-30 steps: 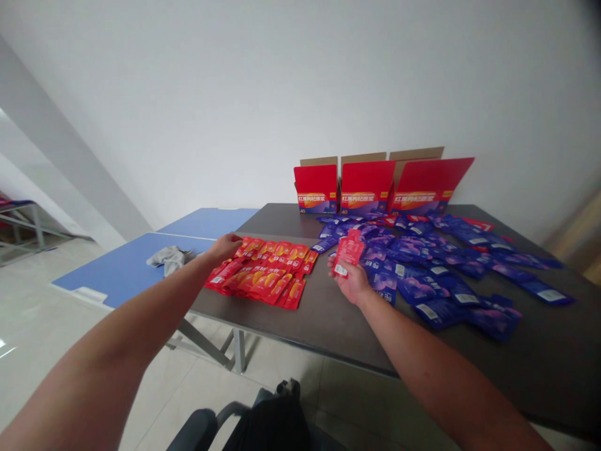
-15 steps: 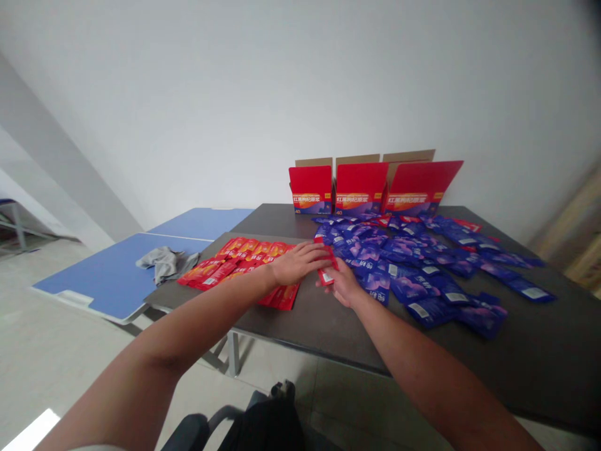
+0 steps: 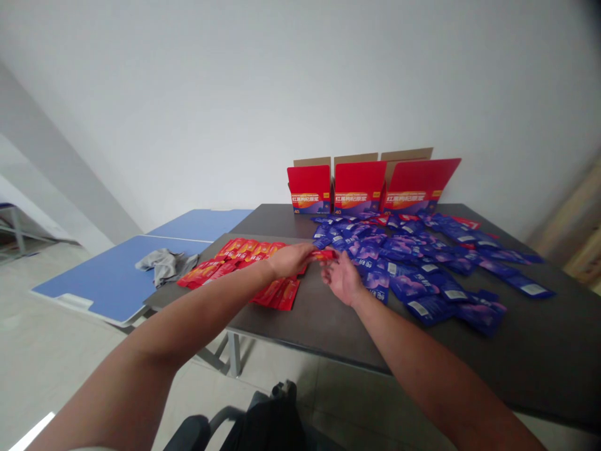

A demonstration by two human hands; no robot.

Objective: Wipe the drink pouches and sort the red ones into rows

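Observation:
Over the dark table, my left hand [image 3: 292,260] is closed on a small red sachet [image 3: 323,255], which is tipped so that it shows nearly edge-on. My right hand [image 3: 344,279] is turned palm up with its fingers apart and loosely curled. Its fingertips are close to the sachet's right end; whether they touch it I cannot tell. Beneath and left of my left hand, red sachets [image 3: 239,254] lie in overlapping rows. A wide spread of blue sachets [image 3: 413,282] covers the table to the right of my right hand.
Three open red cartons [image 3: 359,188] stand in a row at the back of the dark table [image 3: 328,332], against the wall. A few red sachets [image 3: 467,222] lie among the blue ones. Left of it, a grey cloth [image 3: 162,264] rests on a blue table [image 3: 107,275].
The red sachet has tilted from showing its back to nearly edge-on. My right hand has let go of it and opened, while my left hand has closed on it.

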